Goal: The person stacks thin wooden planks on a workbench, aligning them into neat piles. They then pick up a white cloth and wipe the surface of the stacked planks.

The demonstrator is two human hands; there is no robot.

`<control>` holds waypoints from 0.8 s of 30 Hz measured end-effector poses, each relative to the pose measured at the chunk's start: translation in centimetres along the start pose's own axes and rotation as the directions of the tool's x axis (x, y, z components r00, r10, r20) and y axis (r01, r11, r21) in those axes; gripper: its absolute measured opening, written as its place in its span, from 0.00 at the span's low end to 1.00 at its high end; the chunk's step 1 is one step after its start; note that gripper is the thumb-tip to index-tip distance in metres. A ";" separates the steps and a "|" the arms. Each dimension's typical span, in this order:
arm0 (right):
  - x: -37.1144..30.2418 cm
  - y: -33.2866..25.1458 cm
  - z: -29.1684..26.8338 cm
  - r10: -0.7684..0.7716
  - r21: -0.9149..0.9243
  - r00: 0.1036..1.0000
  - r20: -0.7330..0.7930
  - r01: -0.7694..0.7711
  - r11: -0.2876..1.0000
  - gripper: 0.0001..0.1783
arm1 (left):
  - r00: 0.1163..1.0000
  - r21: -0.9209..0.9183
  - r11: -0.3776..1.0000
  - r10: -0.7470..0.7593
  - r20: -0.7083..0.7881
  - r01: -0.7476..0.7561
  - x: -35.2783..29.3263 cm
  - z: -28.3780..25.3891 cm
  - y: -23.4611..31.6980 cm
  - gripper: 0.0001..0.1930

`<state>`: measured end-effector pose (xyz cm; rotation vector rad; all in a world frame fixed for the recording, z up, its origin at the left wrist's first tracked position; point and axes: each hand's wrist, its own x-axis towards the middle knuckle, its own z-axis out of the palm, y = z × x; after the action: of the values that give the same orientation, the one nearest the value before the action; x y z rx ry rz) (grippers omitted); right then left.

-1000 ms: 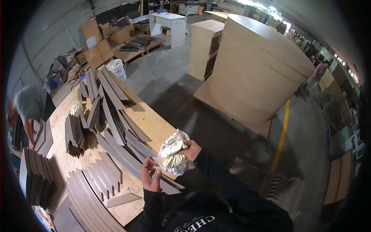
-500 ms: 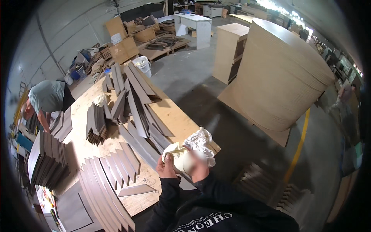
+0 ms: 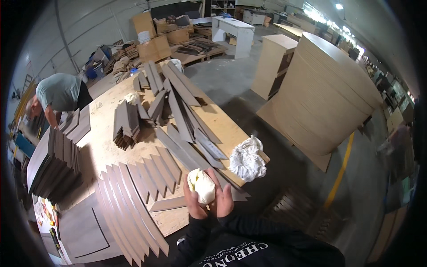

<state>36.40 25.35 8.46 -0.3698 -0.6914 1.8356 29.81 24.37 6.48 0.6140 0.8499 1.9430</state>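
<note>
A bunched cream cloth point(image 3: 202, 187) sits between my cupped hands, above the near edge of the wooden worktable point(image 3: 175, 221). My left hand point(image 3: 196, 205) grips its left and lower side. Against the right side of the wad presses my right hand point(image 3: 223, 198), thumb up and fingers partly behind the cloth. A crumpled white cloth point(image 3: 247, 159) lies at the table's right corner, apart from both hands. Just left of my hands are pale mitred strips point(image 3: 153, 178) laid side by side, and dark grey-brown strips point(image 3: 182, 149) lie loosely across the tabletop beyond.
Stacked dark boards point(image 3: 55, 164) stand at the table's left, near a flat panel point(image 3: 84, 229). A person point(image 3: 62, 95) bends over the far left side. Tall curved panels point(image 3: 329, 98) and a wooden cabinet point(image 3: 272, 66) occupy the floor at right. More strips point(image 3: 296, 209) lie low at right.
My right hand has come off the white cloth's side and opened up around the cream cloth, now balled tighter. The view has shifted, so the table appears further right and lower.
</note>
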 end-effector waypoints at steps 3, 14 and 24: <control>-1.4 2.1 2.6 -0.038 -0.241 0.992 0.120 0.066 0.968 0.52 | 0.990 0.219 0.966 0.142 0.004 -0.140 -1.5 -0.7 2.4 0.46; -4.4 5.7 5.8 0.356 -0.743 0.711 0.607 0.348 0.571 0.51 | 0.942 -0.415 0.854 -0.335 0.025 0.315 0.6 -15.0 3.8 0.33; 6.5 5.6 -1.6 0.348 -0.645 0.913 0.212 -0.137 0.752 0.19 | 0.909 -0.514 0.848 -0.308 -0.280 0.129 -0.5 -20.3 8.8 0.24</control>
<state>30.79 30.49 4.24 -0.6213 -1.5607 1.8945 11.09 14.32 0.19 -0.1403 0.5696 1.9697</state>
